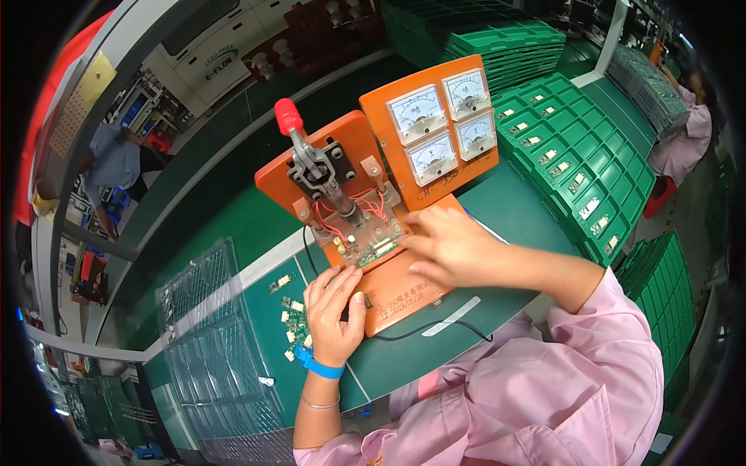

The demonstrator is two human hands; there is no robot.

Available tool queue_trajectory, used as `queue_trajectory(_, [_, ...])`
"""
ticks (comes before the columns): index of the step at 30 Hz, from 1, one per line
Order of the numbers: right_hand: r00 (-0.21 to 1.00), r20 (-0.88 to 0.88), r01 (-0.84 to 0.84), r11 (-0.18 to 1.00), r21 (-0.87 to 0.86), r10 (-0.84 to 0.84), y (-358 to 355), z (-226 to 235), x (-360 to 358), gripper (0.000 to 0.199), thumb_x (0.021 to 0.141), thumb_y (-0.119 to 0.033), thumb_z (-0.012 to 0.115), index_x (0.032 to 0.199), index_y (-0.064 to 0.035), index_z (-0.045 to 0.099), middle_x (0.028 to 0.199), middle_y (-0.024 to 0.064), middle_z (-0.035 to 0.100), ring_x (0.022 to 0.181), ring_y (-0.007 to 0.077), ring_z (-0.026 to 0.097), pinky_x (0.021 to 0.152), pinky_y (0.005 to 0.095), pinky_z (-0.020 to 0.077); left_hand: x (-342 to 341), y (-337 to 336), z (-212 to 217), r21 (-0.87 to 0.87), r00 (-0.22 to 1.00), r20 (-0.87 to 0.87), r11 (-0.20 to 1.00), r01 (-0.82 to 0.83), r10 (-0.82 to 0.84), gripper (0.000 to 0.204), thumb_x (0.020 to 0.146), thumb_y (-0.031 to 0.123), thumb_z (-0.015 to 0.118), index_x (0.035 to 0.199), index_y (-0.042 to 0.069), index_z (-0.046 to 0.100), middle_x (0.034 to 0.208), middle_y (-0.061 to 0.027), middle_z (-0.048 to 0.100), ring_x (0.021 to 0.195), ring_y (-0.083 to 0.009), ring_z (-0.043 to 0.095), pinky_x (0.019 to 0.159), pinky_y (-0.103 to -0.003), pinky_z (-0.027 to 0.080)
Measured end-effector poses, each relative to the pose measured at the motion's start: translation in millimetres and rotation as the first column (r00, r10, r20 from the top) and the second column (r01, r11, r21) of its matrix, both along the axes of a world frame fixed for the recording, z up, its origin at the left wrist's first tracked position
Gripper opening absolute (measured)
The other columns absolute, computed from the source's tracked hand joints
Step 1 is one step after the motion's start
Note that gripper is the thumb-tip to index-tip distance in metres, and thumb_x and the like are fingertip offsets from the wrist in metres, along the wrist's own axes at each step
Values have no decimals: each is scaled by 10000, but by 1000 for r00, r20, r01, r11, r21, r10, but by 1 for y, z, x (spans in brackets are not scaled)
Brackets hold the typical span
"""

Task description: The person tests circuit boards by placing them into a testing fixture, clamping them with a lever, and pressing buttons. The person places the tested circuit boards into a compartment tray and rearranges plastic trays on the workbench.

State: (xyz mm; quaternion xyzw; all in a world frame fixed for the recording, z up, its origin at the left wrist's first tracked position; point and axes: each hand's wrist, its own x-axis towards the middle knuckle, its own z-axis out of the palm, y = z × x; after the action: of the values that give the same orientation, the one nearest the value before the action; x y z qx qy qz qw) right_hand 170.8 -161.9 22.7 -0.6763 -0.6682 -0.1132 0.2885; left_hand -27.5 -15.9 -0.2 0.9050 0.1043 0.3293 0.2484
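A green circuit board (381,249) lies in an orange test fixture (404,289), below a toggle clamp (315,167) with a red handle (288,116) standing up. My left hand (336,311), with a blue wrist strap (318,363), rests at the fixture's left edge. Its fingers are stretched out, the tips at the board's left end; the thumb lies apart. My right hand (451,245) reaches in from the right, fingertips at the board's right end and thumb apart from them. Red wires (376,203) run around the clamp's base. Whether the fingertips press on the board is hard to see.
Several loose circuit boards (294,320) lie left of my left hand, beside clear plastic trays (214,349). An orange panel with several meters (420,116) stands behind the fixture. To the right, a green compartment tray (598,147) holds small boards. A black cable (466,322) crosses the front.
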Motion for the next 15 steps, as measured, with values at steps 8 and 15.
queue_trajectory(8, [921, -381, 66, 996, -58, -84, 95, 159, 30, 367, 935, -316, 526, 948, 32, 641, 985, 164, 683, 874, 292, 667, 761, 356, 522, 0, 4, -18, 37, 986, 128, 993, -110, 105, 238, 781, -9, 584, 997, 26, 680, 976, -79, 677, 960, -265, 584, 994, -400, 390])
queue_trajectory(15, [910, 195, -385, 920, 75, 365, 30, 113, -22, 281, 929, -128, 554, 1187, -22, 586, 1237, 134, 597, 1146, 306, 574, 931, 357, 479, -21, 5, -23, -108, 991, 45, 987, -123, 128, 200, 782, -48, 558, 948, 14, 652, 950, -96, 661, 931, -274, 579, 943, -399, 427])
